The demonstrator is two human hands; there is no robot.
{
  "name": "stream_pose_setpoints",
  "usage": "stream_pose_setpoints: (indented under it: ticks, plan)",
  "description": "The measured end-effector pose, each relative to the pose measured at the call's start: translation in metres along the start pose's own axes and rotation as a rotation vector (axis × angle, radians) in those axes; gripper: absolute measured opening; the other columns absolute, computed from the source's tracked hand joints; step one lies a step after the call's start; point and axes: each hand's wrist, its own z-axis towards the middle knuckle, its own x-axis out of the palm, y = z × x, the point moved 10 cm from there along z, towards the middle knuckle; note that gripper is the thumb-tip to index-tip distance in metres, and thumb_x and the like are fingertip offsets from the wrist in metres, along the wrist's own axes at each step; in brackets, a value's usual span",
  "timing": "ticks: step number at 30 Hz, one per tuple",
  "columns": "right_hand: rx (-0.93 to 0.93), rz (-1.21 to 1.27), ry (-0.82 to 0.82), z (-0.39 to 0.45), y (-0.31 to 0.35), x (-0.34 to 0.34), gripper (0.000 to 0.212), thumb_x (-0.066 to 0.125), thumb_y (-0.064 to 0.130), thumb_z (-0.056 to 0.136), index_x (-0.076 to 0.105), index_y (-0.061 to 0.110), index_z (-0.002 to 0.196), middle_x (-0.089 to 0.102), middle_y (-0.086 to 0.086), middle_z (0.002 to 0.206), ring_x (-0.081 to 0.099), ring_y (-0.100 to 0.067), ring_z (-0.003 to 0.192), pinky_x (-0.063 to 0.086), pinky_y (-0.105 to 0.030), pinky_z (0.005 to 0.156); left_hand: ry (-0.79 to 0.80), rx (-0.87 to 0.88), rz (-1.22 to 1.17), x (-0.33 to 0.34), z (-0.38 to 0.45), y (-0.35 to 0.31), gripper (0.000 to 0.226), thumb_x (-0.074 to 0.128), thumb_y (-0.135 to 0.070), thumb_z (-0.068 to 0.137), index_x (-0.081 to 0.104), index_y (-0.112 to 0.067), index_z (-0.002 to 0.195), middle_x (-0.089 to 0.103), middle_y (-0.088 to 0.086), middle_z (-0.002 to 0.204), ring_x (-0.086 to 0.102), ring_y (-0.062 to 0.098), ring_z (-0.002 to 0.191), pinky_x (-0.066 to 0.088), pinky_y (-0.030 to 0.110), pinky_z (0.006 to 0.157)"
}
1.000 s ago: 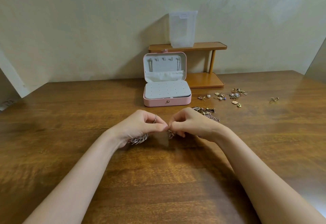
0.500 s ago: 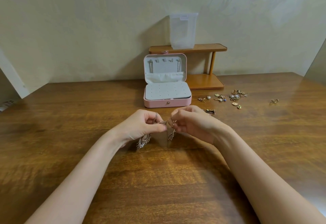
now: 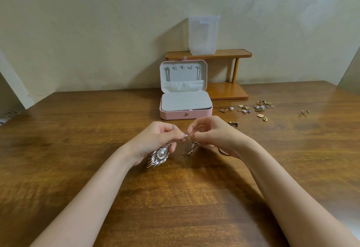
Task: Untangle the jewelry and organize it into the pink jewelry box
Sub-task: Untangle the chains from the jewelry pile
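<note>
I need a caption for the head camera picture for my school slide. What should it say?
Left hand and right hand pinch a tangled chain with a feather pendant, before the open pink jewelry box.

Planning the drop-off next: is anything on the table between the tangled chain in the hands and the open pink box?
Nothing visible. The chain hangs between the left hand and right hand, directly before the pink jewelry box; only bare table lies between.
</note>
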Motion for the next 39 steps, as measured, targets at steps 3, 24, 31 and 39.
stream_pose_setpoints:
  ticks: [3, 24, 31, 39]
  plan:
    - [-0.033, -0.222, -0.053, 0.000, 0.006, -0.007, 0.014, 0.064, 0.002, 0.084, 0.066, 0.013, 0.076, 0.056, 0.004, 0.060, 0.049, -0.002, 0.050, 0.038, -0.013, 0.051, -0.038, -0.012, 0.044, -0.003, 0.002, 0.003, 0.020, 0.056, -0.019, 0.091, 0.067, -0.008, 0.077, 0.056, 0.002, 0.051, 0.048, 0.004, 0.047, 0.038, 0.025, 0.064]
    - [0.027, 0.525, -0.048, 0.003, -0.006, -0.001, 0.017, 0.054, -0.001, 0.089, 0.058, 0.010, 0.077, 0.056, -0.003, 0.069, 0.053, -0.012, 0.065, 0.043, -0.022, 0.064, -0.096, 0.083, -0.112, -0.001, 0.013, 0.007, 0.011, 0.058, -0.020, 0.091, 0.065, -0.017, 0.083, 0.069, 0.000, 0.080, 0.059, 0.009, 0.074, 0.046, 0.026, 0.072]
    - [0.084, 0.025, -0.224, 0.004, -0.016, -0.013, 0.007, 0.059, 0.004, 0.088, 0.062, 0.007, 0.082, 0.052, 0.000, 0.054, 0.046, -0.010, 0.050, 0.039, -0.020, 0.049, -0.162, 0.070, -0.271, -0.007, 0.014, 0.011, 0.014, 0.065, -0.018, 0.085, 0.067, -0.007, 0.076, 0.066, 0.013, 0.080, 0.056, 0.019, 0.076, 0.044, 0.030, 0.077]
    - [0.158, 0.567, -0.230, 0.001, -0.024, -0.018, 0.009, 0.056, -0.003, 0.088, 0.061, 0.005, 0.089, 0.058, -0.008, 0.071, 0.056, -0.016, 0.062, 0.055, -0.025, 0.064, -0.123, 0.053, -0.065, -0.004, 0.014, 0.009, 0.012, 0.068, -0.003, 0.080, 0.064, -0.011, 0.073, 0.061, -0.003, 0.058, 0.053, 0.004, 0.053, 0.045, 0.014, 0.058]
